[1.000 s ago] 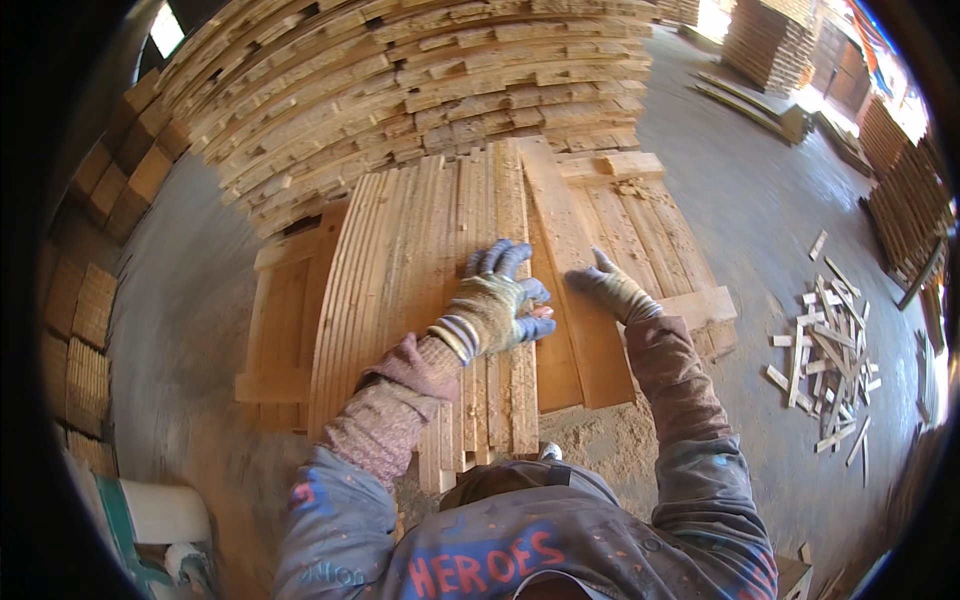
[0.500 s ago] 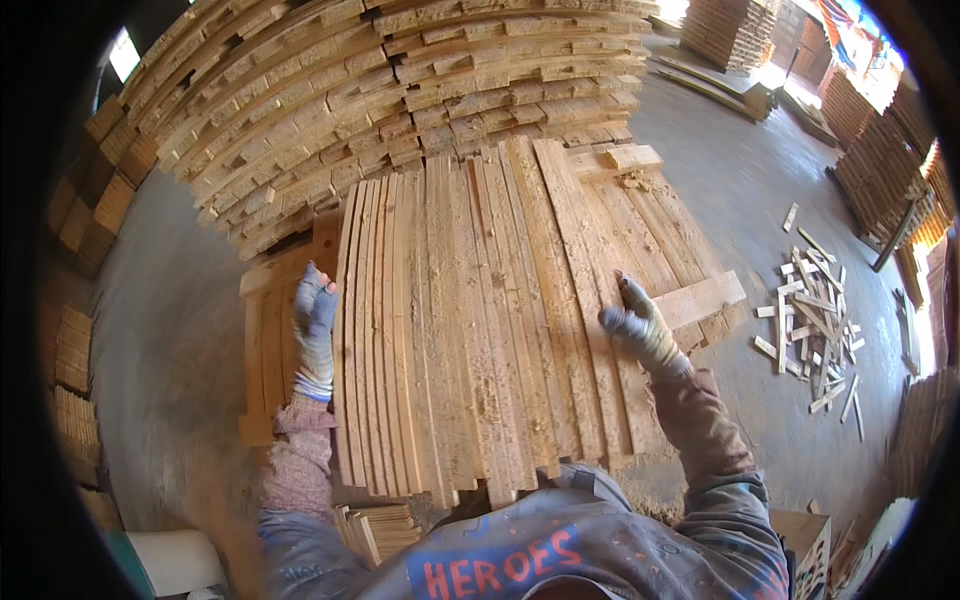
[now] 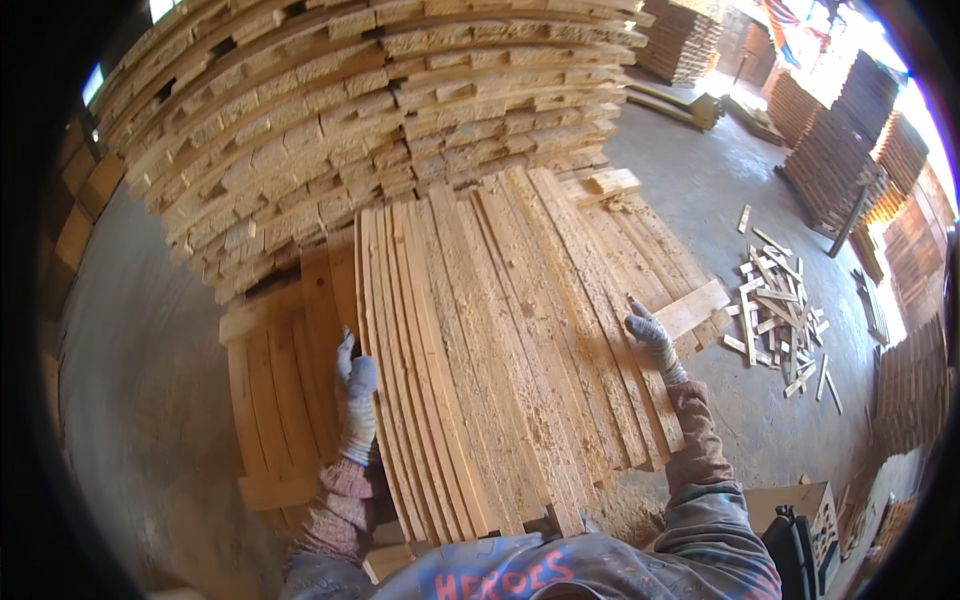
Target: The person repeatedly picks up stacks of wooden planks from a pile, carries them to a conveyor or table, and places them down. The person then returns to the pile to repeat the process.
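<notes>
A wide row of rough wooden boards (image 3: 490, 350), dusted with wood shavings, lies side by side in front of me, running away from my body. My left hand (image 3: 357, 395), in a grey-white glove, is closed against the row's left edge. At the opposite edge, my right hand (image 3: 654, 343), gloved the same way, grips the outer board with its thumb up. Some fingers of both hands are hidden by the boards. Beneath the row, a wooden panel with crosspieces (image 3: 270, 400) shows on the left, and more planks with a crosspiece (image 3: 695, 308) show on the right.
A tall stack of boards (image 3: 400, 110) rises just beyond the row. On the floor to the right is a heap of short wood offcuts (image 3: 778, 305). More board stacks (image 3: 825, 150) stand farther right. A box (image 3: 800, 500) sits near my right elbow.
The board row has shifted right and slightly toward me over the panel beneath. My left hand has come in against its left edge; my right hand has moved to its right edge. The view has turned.
</notes>
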Demonstrator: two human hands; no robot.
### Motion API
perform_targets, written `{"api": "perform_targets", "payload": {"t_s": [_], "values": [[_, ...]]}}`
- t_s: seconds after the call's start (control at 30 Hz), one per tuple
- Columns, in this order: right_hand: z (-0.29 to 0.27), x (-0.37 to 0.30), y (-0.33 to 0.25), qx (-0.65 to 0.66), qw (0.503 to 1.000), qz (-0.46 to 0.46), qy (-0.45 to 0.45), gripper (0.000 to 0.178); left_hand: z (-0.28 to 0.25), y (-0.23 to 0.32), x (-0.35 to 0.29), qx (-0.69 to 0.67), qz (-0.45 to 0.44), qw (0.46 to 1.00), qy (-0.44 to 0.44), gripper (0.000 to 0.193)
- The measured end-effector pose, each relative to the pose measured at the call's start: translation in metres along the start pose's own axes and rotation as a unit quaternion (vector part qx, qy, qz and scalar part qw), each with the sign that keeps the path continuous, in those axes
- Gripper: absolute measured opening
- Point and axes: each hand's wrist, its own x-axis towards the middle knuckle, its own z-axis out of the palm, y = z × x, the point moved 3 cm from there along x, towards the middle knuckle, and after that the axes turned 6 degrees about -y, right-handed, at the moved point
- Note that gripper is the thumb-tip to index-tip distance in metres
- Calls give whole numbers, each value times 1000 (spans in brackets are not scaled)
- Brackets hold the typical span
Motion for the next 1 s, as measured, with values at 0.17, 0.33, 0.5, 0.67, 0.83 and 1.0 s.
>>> {"api": "perform_targets", "payload": {"t_s": [0.17,0.33,0.5,0.67,0.83,1.0], "values": [[9,-10,-38,19,999,31,-29,74,43,49,-3,-418,-222,875,-107,54],[22,16,-7,-62,997,-22,-46,41,3,34,19,-239,-255,924,-158,51],[-76,-45,35,66,982,-176,-29,31,163,92,28,-214,-217,902,-306,50],[-70,-234,-96,151,959,-199,133,48,248,196,-45,-238,-154,866,-413,49],[-91,-561,-53,112,849,-372,357,57,425,291,-204,-358,-200,634,-656,48],[33,-921,135,-134,553,-201,797,40,705,234,-427,-199,-170,372,-891,39]]}}
